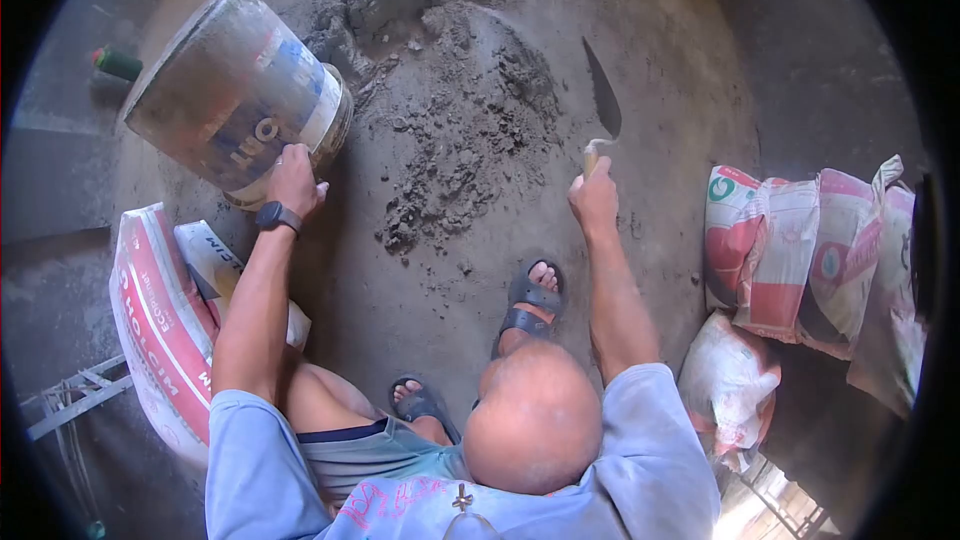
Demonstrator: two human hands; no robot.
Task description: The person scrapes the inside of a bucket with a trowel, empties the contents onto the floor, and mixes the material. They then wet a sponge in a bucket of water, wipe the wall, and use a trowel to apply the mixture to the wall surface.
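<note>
My left hand (295, 185), with a dark watch on the wrist, is closed at the near edge of a mortar-smeared bucket (215, 100) with a faded blue label. The bucket appears tilted; its inside is hidden. In my right hand (595, 198) is the wooden handle of a pointed trowel (604, 95), its dark blade directed away from me. Between the two hands lies a loose, crumbly heap of grey mortar (460, 130) on the floor, wetter and smoother at its far end. The trowel blade is to the right of the heap, apart from it.
Red-and-white cement bags (775, 255) stand at the right, beside a crumpled white sack (730, 380). Another red-and-white bag (155, 325) is close to my left arm. A green bottle-like object (118, 63) lies behind the bucket. My sandalled feet (535, 295) are near the heap.
</note>
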